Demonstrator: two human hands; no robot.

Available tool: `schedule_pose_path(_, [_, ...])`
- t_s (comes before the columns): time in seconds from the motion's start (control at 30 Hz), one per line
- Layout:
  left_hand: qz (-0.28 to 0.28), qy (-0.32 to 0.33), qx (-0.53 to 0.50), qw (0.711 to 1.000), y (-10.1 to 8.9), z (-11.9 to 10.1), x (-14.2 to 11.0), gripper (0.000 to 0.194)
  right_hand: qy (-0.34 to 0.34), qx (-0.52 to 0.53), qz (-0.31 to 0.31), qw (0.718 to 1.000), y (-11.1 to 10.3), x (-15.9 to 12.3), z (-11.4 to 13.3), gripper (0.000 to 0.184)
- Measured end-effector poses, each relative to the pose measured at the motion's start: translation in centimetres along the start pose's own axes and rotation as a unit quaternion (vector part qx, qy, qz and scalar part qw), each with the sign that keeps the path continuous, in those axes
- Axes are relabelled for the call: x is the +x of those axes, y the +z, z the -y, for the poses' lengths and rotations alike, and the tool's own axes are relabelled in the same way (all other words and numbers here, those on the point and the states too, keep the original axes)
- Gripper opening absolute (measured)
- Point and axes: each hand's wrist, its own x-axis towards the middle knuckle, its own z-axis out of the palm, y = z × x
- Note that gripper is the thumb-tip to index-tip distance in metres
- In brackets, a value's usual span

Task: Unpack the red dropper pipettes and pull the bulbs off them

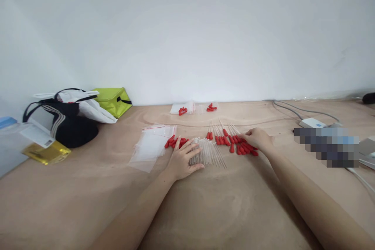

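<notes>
My left hand [183, 160] lies flat with its fingers spread, over the left end of a row of thin clear tubes [206, 154] and against a cluster of red rubber bulbs [171, 141]. To the right, my right hand [258, 139] has its fingertips pinched at the edge of a second group of red bulbs [227, 140]; the bulb at the fingers is partly hidden. Thin stems [218, 127] stick out behind that group. Flat clear zip bags [150, 144] lie left of my left hand, overlapping each other.
Near the wall lies a clear bag [200, 108] with tubes and red bulbs [211, 107]. A lime-green bag [113, 101], a black bag [74, 129] and a bottle of yellow liquid [48, 150] stand left. At right are a white adapter [312, 122], cables and a blurred-out object [331, 146].
</notes>
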Motion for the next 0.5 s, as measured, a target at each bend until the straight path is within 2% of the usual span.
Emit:
schedule_pose_path(0.13, [-0.048,-0.004,0.035,0.998,0.0,0.1,-0.1,0.052,-0.045,0.009,-0.075,0.996,-0.5,-1.1,0.8,0.03])
schedule_pose_path(0.27, [-0.105,-0.032,0.081,0.991,0.1,0.3,-0.2,0.05,-0.187,0.067,-0.172,0.965,0.8,-3.7,2.6,0.026])
schedule_pose_path(0.33, [-0.132,-0.036,0.11,0.984,0.1,0.4,-0.3,0.046,-0.293,0.087,-0.189,0.933,2.2,-5.3,3.4,0.022])
schedule_pose_path(0.43, [-0.148,-0.01,0.159,0.976,0.1,0.2,-0.3,0.035,-0.442,0.102,-0.227,0.862,4.5,-7.3,4.0,0.019])
schedule_pose_path(0.5, [-0.149,0.019,0.179,0.972,0.0,-0.1,-0.2,0.028,-0.498,0.11,-0.247,0.824,5.5,-8.0,4.1,0.02])
